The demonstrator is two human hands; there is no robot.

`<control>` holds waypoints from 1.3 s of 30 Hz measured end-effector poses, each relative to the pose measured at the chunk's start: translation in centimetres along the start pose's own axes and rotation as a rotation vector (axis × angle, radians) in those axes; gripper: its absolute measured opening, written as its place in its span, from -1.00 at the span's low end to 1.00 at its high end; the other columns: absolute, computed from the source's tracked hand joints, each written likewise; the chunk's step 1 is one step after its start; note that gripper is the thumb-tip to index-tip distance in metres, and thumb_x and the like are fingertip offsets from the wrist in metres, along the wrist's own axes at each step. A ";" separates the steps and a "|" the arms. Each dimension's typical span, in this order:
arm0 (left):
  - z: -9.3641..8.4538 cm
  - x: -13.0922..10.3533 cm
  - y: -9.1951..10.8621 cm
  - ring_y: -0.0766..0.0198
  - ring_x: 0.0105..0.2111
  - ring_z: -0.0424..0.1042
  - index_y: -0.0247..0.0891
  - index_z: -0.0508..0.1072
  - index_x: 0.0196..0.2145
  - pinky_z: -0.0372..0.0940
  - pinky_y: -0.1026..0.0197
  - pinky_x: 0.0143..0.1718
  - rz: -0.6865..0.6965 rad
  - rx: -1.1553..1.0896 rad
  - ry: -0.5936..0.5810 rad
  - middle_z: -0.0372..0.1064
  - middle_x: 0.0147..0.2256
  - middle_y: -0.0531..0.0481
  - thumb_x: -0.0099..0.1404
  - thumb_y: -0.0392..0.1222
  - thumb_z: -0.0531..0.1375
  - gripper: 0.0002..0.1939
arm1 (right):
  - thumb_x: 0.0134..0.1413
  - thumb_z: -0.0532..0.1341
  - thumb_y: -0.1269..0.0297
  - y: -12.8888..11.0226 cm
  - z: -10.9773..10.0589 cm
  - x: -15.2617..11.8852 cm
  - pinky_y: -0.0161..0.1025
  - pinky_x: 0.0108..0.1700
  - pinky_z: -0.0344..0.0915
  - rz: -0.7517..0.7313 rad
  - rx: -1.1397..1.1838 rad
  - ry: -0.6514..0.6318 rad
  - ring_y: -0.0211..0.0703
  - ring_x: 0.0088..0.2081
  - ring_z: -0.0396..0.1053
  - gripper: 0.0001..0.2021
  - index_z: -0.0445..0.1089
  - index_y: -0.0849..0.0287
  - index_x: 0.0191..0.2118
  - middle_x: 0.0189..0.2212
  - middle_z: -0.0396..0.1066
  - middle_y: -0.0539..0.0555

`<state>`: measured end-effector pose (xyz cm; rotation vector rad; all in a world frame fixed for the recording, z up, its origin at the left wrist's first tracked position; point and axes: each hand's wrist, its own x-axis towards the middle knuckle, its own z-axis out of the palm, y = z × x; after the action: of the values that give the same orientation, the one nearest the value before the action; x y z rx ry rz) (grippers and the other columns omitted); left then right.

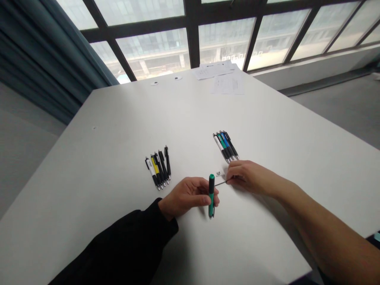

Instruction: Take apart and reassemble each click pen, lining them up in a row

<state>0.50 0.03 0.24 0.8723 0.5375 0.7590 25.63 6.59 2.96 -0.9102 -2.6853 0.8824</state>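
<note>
My left hand (190, 195) is closed round a green and black pen (211, 198), held nearly upright between thumb and fingers, its clip toward the lower end. Between the fingertips of my right hand (242, 174) is a thin dark pen refill (221, 183). It reaches left toward the pen, but whether it touches the pen or my left fingers I cannot tell. Beyond my right hand lies a row of pens (226, 145) in white, green, blue and black. Another row of pens (158, 168), white, yellow and black, rests to the left of my left hand.
The white table (124, 118) fills most of the view. A small white and dark piece (219, 173) lies near my right fingertips. Printed papers (227, 84) and two small round pieces (178, 78) are at the far edge, by the windows. A blue curtain (44, 51) hangs at left.
</note>
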 end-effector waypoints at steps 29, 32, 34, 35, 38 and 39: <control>0.1 -0.6 0.2 0.22 -0.38 0.54 -0.36 0.61 -0.10 0.42 0.21 -0.32 -0.165 0.030 -0.106 0.57 -0.35 -0.18 0.20 -0.14 0.42 -0.66 | -0.03 0.49 0.11 -1.3 -0.3 -1.1 -0.57 -0.76 0.07 0.078 1.525 0.526 -0.42 -0.70 0.26 -0.73 0.49 0.16 -0.37 -0.64 0.40 -0.09; 0.1 -0.5 0.3 0.21 -0.38 0.54 -0.37 0.61 -0.09 0.42 0.21 -0.33 -0.155 0.031 -0.111 0.57 -0.35 -0.18 0.20 -0.14 0.42 -0.65 | -0.02 0.50 0.12 -1.4 -0.4 -1.1 -0.57 -0.77 0.04 0.088 1.522 0.489 -0.44 -0.71 0.25 -0.73 0.49 0.18 -0.37 -0.65 0.40 -0.08; 0.1 -0.5 0.3 0.21 -0.38 0.54 -0.37 0.60 -0.08 0.42 0.21 -0.33 -0.157 0.034 -0.115 0.57 -0.34 -0.18 0.20 -0.14 0.42 -0.64 | -0.03 0.50 0.12 -1.4 -0.5 -1.1 -0.56 -0.77 0.02 0.094 1.524 0.505 -0.44 -0.72 0.21 -0.73 0.49 0.17 -0.37 -0.65 0.39 -0.09; 0.1 -0.5 0.3 0.21 -0.38 0.54 -0.37 0.60 -0.08 0.42 0.21 -0.33 -0.158 0.033 -0.115 0.57 -0.34 -0.18 0.21 -0.14 0.42 -0.64 | -0.04 0.51 0.12 -1.4 -0.6 -1.1 -0.55 -0.78 0.01 0.098 1.524 0.524 -0.44 -0.72 0.20 -0.72 0.48 0.16 -0.38 -0.65 0.38 -0.09; 0.1 -0.5 0.2 0.21 -0.37 0.54 -0.36 0.61 -0.09 0.43 0.21 -0.32 -0.155 0.015 -0.113 0.57 -0.34 -0.18 0.20 -0.16 0.42 -0.66 | -0.08 0.52 0.11 -1.4 -0.8 -1.1 -0.52 -0.79 -0.01 0.122 1.517 0.582 -0.42 -0.72 0.18 -0.71 0.47 0.15 -0.40 -0.65 0.36 -0.09; 0.1 -0.5 0.2 0.22 -0.37 0.55 -0.36 0.61 -0.08 0.43 0.21 -0.32 -0.153 0.006 -0.112 0.57 -0.33 -0.17 0.21 -0.17 0.41 -0.66 | -0.10 0.52 0.10 -1.4 -0.8 -1.1 -0.51 -0.80 -0.01 0.132 1.508 0.583 -0.41 -0.73 0.18 -0.70 0.47 0.15 -0.41 -0.66 0.36 -0.09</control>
<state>0.17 -0.28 0.51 0.8634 0.5014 0.5665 26.11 5.39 4.46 -0.6889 -0.9269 1.7951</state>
